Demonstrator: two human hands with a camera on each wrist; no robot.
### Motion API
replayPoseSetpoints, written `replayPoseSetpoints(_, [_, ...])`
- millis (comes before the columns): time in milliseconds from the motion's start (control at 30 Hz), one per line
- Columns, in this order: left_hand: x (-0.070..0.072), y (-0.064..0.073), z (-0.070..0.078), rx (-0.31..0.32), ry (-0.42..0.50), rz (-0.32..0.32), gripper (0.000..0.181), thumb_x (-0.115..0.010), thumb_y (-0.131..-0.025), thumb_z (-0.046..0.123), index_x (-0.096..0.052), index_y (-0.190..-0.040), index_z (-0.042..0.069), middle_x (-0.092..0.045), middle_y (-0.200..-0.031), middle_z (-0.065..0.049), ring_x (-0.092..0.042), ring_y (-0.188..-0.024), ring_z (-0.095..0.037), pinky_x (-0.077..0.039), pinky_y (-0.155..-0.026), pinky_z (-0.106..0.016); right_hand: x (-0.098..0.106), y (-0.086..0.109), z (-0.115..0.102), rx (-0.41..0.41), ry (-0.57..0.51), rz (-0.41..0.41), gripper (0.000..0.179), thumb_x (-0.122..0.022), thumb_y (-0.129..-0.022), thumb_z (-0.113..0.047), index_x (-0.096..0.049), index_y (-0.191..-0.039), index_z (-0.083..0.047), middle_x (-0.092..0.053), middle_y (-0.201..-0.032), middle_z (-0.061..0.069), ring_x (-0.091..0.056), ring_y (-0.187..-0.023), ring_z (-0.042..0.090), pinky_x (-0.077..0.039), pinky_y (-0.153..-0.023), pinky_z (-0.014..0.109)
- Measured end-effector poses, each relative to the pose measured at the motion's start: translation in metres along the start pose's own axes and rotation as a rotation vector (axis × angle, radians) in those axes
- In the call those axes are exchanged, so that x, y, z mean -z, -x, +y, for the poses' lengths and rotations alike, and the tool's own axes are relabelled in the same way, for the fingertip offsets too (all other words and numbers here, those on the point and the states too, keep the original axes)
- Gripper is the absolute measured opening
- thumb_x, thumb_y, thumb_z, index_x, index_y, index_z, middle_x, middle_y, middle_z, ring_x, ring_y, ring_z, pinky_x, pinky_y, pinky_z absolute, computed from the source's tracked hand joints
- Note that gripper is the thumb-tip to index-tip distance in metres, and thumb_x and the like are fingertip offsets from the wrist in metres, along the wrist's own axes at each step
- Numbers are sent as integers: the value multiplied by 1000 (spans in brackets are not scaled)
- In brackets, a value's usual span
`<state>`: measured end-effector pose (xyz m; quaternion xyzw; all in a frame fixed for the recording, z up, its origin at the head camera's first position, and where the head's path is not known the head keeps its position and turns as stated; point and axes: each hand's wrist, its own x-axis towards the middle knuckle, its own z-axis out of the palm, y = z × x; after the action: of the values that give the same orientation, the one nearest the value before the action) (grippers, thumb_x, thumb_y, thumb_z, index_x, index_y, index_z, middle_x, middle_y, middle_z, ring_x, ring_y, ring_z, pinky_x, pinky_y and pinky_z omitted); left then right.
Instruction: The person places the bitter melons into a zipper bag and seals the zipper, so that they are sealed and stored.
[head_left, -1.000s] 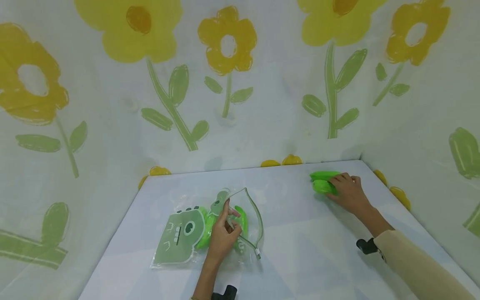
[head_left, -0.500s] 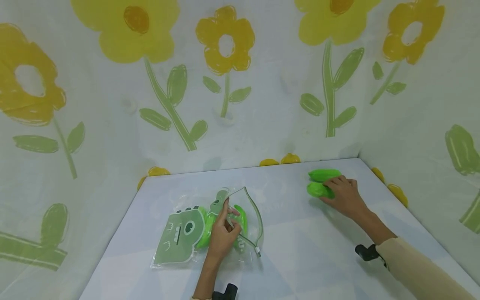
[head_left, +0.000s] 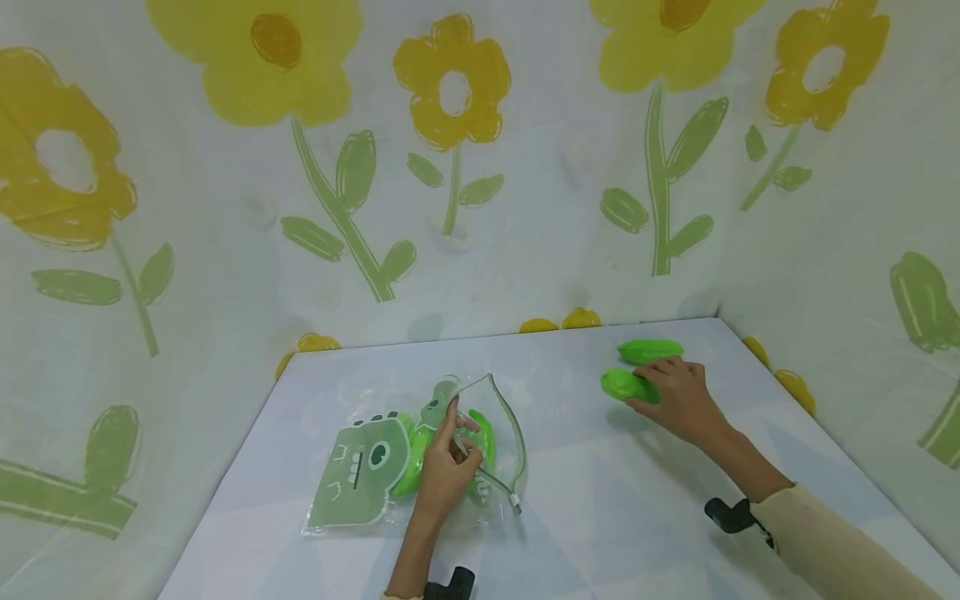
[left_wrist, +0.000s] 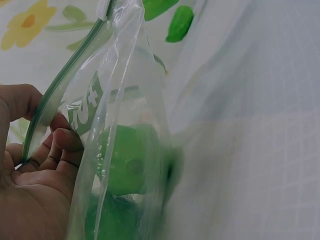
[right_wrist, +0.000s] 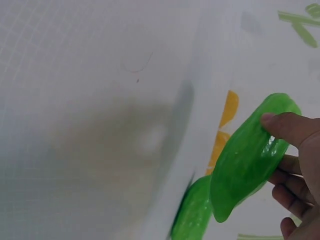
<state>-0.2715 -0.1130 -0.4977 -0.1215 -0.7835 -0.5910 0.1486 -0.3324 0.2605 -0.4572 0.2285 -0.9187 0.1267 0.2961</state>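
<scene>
My left hand (head_left: 446, 471) pinches one side of the zip edge of a clear slider bag (head_left: 356, 475), printed with a green dinosaur. The bag lies on the table with its mouth spread apart, and glossy green pieces (left_wrist: 127, 160) show inside through the plastic. My right hand (head_left: 678, 400) grips a bright green, elongated toy vegetable (right_wrist: 255, 155) with a tapered tip, thumb on top and fingers beneath. It is held over the table at the right. A second similar green toy vegetable (head_left: 649, 351) lies just behind it.
The pale table (head_left: 600, 517) is backed by a flower-printed curtain wall (head_left: 540, 208), which also closes in both sides. A white zip slider (head_left: 515, 502) sits at the near end of the bag's mouth.
My right hand has drawn one green toy vegetable leftward and nearer, away from the other, which stays behind. The left hand and the bag have kept their place.
</scene>
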Motion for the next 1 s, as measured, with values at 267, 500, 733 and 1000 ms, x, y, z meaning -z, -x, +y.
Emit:
replayPoseSetpoints(267, [2,-1,-4,-31,22,-4,77,-60,-90,-4,-29,-158,11,-60,-113,-2,-40,-62,-8,-38,-56,-20,4,-2,-6,-14,-32,6,49,-92,-68,-22,-73,-107,1,-67,-105,17,-54,-101,35,-34,-81,58])
replayPoseSetpoints(500, [2,0,-3,-27,19,-10,77,-60,-89,-3,-28,-158,9,-60,-113,-2,-39,-62,-7,-39,-57,-20,5,-1,-14,-30,-72,14,47,-92,-68,-20,-74,-107,1,-68,-105,17,-54,-101,35,-33,-80,58])
replayPoseSetpoints(733, [3,0,-3,-23,31,-6,77,-60,-89,-3,-29,-158,10,-60,-113,-2,-40,-63,-8,-39,-57,-20,7,-4,-19,-23,-81,17,48,-92,-69,-22,-74,-107,-1,-67,-105,16,-55,-101,34,-33,-79,55])
replayPoseSetpoints(1000, [2,0,-2,-21,29,-6,77,-60,-89,-3,-28,-158,10,-60,-113,-2,-39,-63,-7,-38,-57,-19,7,-6,-26,-32,-125,14,45,-92,-69,-22,-74,-105,-2,-68,-105,15,-55,-101,33,-30,-76,50])
